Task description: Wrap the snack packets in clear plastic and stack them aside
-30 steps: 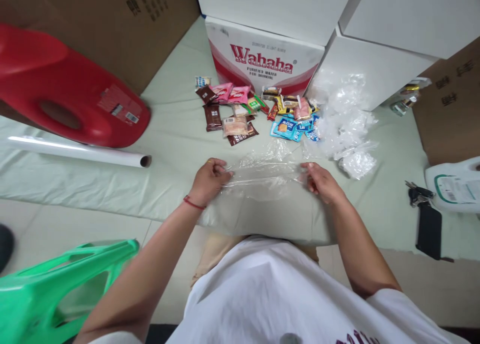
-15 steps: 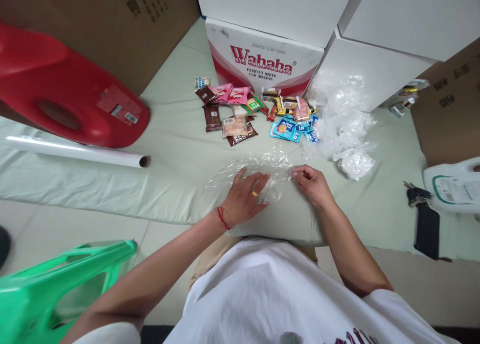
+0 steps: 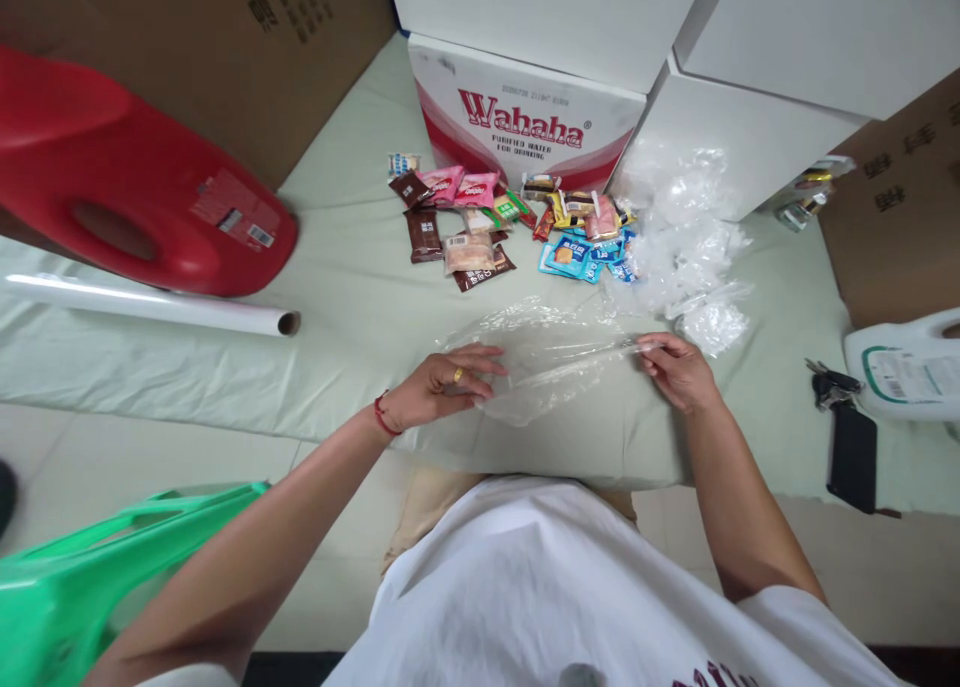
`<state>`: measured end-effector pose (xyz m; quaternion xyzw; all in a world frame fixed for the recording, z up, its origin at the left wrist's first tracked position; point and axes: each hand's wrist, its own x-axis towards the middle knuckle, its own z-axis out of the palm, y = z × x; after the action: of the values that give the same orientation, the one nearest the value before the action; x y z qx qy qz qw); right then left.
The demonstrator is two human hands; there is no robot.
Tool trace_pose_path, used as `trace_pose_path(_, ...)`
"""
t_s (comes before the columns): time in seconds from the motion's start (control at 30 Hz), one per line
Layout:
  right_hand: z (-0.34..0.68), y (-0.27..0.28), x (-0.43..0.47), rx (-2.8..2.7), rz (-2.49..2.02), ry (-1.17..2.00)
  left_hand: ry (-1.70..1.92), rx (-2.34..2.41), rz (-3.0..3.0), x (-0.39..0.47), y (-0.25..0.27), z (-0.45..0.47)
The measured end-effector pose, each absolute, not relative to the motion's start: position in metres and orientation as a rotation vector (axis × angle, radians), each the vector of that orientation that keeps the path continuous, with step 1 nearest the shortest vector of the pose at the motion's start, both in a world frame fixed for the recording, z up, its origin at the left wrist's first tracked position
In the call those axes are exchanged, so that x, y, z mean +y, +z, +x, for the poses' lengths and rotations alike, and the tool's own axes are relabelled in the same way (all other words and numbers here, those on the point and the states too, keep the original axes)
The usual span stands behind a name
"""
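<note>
A clear plastic bag (image 3: pixel 544 367) lies stretched across the cloth in front of me. My right hand (image 3: pixel 679 367) pinches its right end between thumb and fingers. At the bag's left part is my left hand (image 3: pixel 450 382), its fingers stretched out and the thumb apart from them; the fingertips touch the film. Beyond the bag lies a loose pile of wrapped snacks: brown packets (image 3: pixel 425 235), pink packets (image 3: pixel 475 189) and blue packets (image 3: pixel 570 257). A heap of crumpled clear bags (image 3: pixel 686 237) sits to their right.
A Wahaha carton (image 3: pixel 525 117) and white boxes (image 3: pixel 765 137) stand at the back. On the left are a red jug (image 3: pixel 150 187) and a white roll (image 3: pixel 150 305). Keys (image 3: pixel 831 385), a black phone (image 3: pixel 853 457) and a white jug (image 3: pixel 911 372) lie right. A green stool (image 3: pixel 90 577) stands lower left.
My right hand has moved right, drawing the bag's end with it. My left hand has slid left, and the bag is now more spread out between them.
</note>
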<state>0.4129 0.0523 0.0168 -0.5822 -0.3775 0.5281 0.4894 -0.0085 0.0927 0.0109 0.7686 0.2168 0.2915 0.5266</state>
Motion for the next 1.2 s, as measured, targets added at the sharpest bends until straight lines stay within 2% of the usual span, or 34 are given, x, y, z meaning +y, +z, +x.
trace_pose_path(0.13,0.435,0.017,0.036,-1.243,-1.487,1.268,0.527,0.504,1.835,0.088,0.011,-0.012)
trace_pose_path(0.3,0.447,0.024,0.02,-1.524,-1.447,1.242,0.746,0.904,1.49,0.088,0.008,-0.007)
trace_pose_path(0.47,0.464,0.03,0.015,-1.733,-1.506,1.211,0.75,1.107,1.877,0.1,0.001,-0.004)
trace_pose_path(0.53,0.469,0.035,0.013,-1.765,-1.604,1.036,0.725,1.1,1.977,0.102,-0.002,-0.004)
trace_pose_path(0.6,0.463,0.046,0.009,-1.74,-1.719,0.706,0.7,1.102,2.001,0.103,-0.005,-0.004)
trace_pose_path(0.7,0.423,0.069,-0.001,-1.822,-1.624,0.348,0.665,1.089,2.003,0.106,-0.005,-0.004)
trace_pose_path(0.8,0.355,0.082,-0.004,-2.208,-1.093,0.546,0.591,1.037,2.012,0.111,-0.002,-0.002)
trace_pose_path(0.87,0.312,0.08,0.001,-2.357,-0.938,0.632,0.524,0.977,2.034,0.115,0.0,0.0)
trace_pose_path(1.03,0.252,0.058,0.012,-2.612,-0.918,0.807,0.412,0.908,2.066,0.124,0.001,0.004)
trace_pose_path(1.2,0.223,0.046,-0.004,-2.621,-1.228,0.489,0.391,0.914,2.053,0.126,0.003,0.002)
